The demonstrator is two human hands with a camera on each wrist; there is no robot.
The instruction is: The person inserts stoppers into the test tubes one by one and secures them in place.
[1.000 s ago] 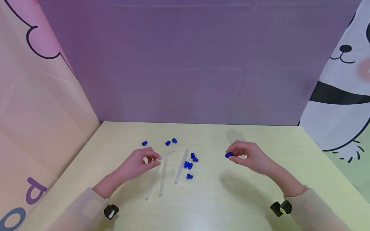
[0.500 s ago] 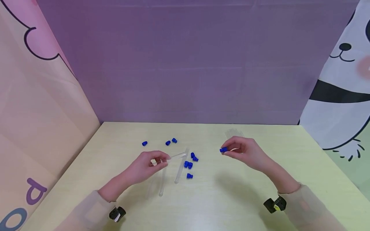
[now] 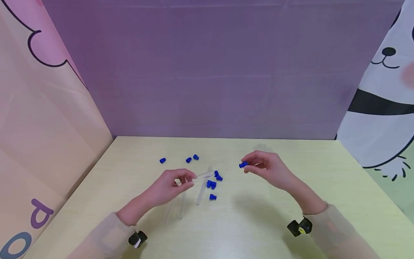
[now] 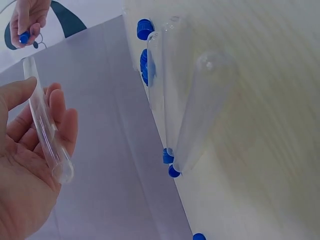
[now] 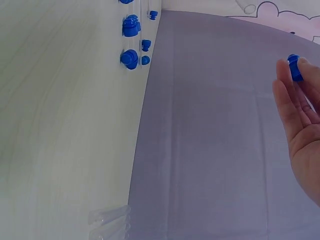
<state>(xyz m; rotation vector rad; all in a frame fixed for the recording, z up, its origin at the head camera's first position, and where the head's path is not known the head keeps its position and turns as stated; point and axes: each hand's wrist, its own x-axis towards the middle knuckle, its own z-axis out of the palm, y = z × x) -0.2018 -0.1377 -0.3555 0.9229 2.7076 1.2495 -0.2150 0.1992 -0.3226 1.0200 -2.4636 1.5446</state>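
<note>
Test tube (image 4: 46,127), clear, is in L hand (image 3: 171,185), up off the table (image 3: 226,230). L thumb lies across it w/ fingers behind, so it's pinched; small gap btwn thumb & fingers, rest bent loosely. Rounded end sits by L palm, other end sticks out past fingertips twd R hand (image 3: 265,169). R hand's also up off table, thumb & fingertips pinching a blue cap (image 3: 243,164), which juts out on the side facing L hand. Cap & tube are apart, clear gap btwn hands.

Under L hand, 3 more tubes (image 3: 200,196) lie on table, partly covered by hand & held tube in head view. Btwn hands, closer to L: 5 loose caps (image 3: 212,197), 1 on its own nearest the person, other 4 in 2 tight pairs. Beyond L hand, 3 far caps (image 3: 188,160): 2 near each other, 1 further left. Beyond R hand, a bunch of clear tubes (image 5: 109,215), mostly hidden by that hand in head view; R wrist view shows some of their ends.

Behind L hand: pale sleeve (image 3: 103,230) w/ black wrist cam (image 3: 137,239); same setup behind R. Purple backdrop (image 3: 207,72) past both hands, printed panda (image 3: 378,136) off to R hand's right.
</note>
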